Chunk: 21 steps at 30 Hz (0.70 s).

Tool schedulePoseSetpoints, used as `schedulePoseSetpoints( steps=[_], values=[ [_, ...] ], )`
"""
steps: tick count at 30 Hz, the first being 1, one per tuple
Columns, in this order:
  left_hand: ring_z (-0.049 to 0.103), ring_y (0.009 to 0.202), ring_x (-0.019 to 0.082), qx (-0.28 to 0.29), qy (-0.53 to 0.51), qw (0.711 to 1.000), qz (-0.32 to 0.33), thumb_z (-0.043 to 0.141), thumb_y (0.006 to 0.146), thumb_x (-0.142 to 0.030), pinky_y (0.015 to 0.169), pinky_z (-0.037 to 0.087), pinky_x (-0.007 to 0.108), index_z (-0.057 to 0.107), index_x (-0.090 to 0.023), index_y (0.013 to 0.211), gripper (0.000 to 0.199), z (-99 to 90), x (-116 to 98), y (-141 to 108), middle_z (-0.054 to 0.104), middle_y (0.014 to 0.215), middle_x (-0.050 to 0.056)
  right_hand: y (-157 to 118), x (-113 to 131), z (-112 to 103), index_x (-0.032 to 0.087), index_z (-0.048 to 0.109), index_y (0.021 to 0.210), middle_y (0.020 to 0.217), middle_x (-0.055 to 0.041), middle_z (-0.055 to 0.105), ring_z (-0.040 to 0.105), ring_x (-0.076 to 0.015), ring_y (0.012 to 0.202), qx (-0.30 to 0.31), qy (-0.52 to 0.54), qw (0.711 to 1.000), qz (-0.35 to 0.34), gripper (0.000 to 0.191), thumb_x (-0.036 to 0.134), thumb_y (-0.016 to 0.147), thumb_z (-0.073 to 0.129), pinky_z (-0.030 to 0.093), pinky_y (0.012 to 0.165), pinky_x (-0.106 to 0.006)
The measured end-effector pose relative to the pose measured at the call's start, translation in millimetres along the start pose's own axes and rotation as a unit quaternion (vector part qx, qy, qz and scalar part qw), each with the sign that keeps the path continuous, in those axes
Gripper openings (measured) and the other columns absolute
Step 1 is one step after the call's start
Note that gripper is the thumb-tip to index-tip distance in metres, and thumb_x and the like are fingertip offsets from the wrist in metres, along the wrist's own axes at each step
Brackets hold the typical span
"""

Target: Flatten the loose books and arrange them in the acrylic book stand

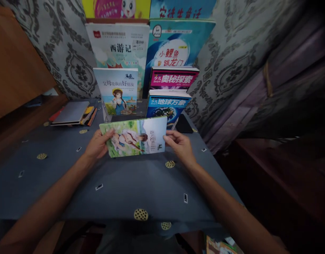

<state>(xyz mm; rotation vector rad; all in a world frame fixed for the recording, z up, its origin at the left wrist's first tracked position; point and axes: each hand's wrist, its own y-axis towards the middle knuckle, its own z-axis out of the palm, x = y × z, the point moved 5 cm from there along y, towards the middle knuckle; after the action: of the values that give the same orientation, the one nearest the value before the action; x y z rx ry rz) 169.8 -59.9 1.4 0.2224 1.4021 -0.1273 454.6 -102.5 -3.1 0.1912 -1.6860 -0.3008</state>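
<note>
Green-covered book held sideways in both hands above the table

The green-and-blue book [136, 137] is in front of the upright display of books, over the far half of the dark grey table [120, 197]. Its cover faces the wearer, with the long side level and the title at the right end.

Left hand [97, 144]: pinches the left end of the book, thumb on the cover, fingers behind. Right hand [181, 146]: pinches the right edge lightly between thumb and fingers. Contact between the book and the table cannot be confirmed.

Behind it, books stand upright in two stepped columns. Left column, front to back: a book with a girl in a yellow hat [120, 93], a pale book with a red label [117, 46] and a yellow-and-pink book [115, 8]. Right column, front to back: a blue globe book [165, 106], a magenta book [171, 78], a teal book [189, 37] and a blue book with red lettering [181, 8]. Their support is mostly hidden.

At the table's left lies a small stack of books [72, 113], a grey cover uppermost. A flat black object [184, 125] lies just right of the display; its kind cannot be determined. Patterned grey curtains [218, 67] hang behind.
</note>
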Motion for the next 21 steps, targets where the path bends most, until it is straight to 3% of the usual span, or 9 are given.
schedulePoseSetpoints(
  steps=[3,7,9,12,15,17,21],
  values=[
    [0.074,0.087,0.025,-0.025,-0.076,0.997,-0.013,0.069,0.085,-0.045,0.084,0.062,0.042,0.066,-0.016,0.101,0.033,5.1,10,1,0.076,0.089,0.01,-4,-15,16,0.02,0.072,0.09,0.079,-0.0015,0.075,0.069,-0.0164,0.07,0.049,0.076,0.994,0.058,0.038,0.055,0.076,0.076,0.06,0.067,-0.032],
    [0.074,0.095,0.027,-0.035,-0.157,0.985,-0.058,0.076,0.079,-0.032,0.093,0.059,0.042,0.066,-0.015,0.105,0.032,4.7,16,1,0.077,0.1,0.01,-6,-21,25,0.019,0.071,0.089,0.077,-0.0019,0.073,0.064,-0.0139,0.063,0.082,0.144,0.98,0.115,0.044,0.057,0.069,0.081,0.054,0.053,-0.024],
    [0.074,0.095,0.027,0.005,-0.163,0.984,-0.077,0.075,0.079,-0.032,0.089,0.06,0.039,0.068,-0.014,0.105,0.032,1.9,12,1,0.076,0.102,0.01,-5,-20,23,0.018,0.07,0.086,0.067,0.0005,0.068,0.058,-0.0106,0.054,0.095,0.168,0.971,0.137,0.044,0.057,0.068,0.082,0.049,0.046,-0.022],
    [0.075,0.087,0.027,0.144,-0.16,0.968,-0.127,0.074,0.079,-0.043,0.075,0.063,0.038,0.066,-0.014,0.114,0.046,3.9,6,-3,0.076,0.1,0.01,-4,-20,16,0.018,0.068,0.081,0.057,0.0051,0.059,0.047,-0.0064,0.044,0.11,0.196,0.958,0.176,0.041,0.054,0.068,0.083,0.04,0.038,-0.019],
    [0.075,0.075,0.024,0.254,-0.123,0.942,-0.18,0.075,0.079,-0.046,0.059,0.062,0.031,0.06,-0.015,0.121,0.054,11.9,9,-10,0.076,0.098,0.011,-4,-27,13,0.018,0.067,0.08,0.056,0.0057,0.059,0.046,-0.0057,0.042,0.093,0.19,0.954,0.214,0.044,0.053,0.062,0.086,0.035,0.036,-0.018],
    [0.075,0.073,0.022,0.275,-0.069,0.938,-0.199,0.075,0.081,-0.041,0.053,0.059,0.025,0.057,-0.017,0.115,0.045,18.6,17,-14,0.075,0.097,0.01,-3,-35,12,0.018,0.069,0.082,0.058,0.0049,0.063,0.049,-0.0066,0.043,0.066,0.168,0.956,0.229,0.048,0.053,0.056,0.089,0.036,0.038,-0.018],
    [0.073,0.065,0.017,0.237,0.021,0.95,-0.2,0.08,0.075,-0.036,0.045,0.051,0.017,0.05,-0.019,0.098,0.042,27.9,36,-13,0.071,0.081,0.002,4,-51,17,0.018,0.069,0.083,0.06,0.0035,0.066,0.055,-0.0103,0.049,0.011,0.131,0.967,0.217,0.049,0.051,0.052,0.09,0.042,0.046,-0.022]
  ],
)
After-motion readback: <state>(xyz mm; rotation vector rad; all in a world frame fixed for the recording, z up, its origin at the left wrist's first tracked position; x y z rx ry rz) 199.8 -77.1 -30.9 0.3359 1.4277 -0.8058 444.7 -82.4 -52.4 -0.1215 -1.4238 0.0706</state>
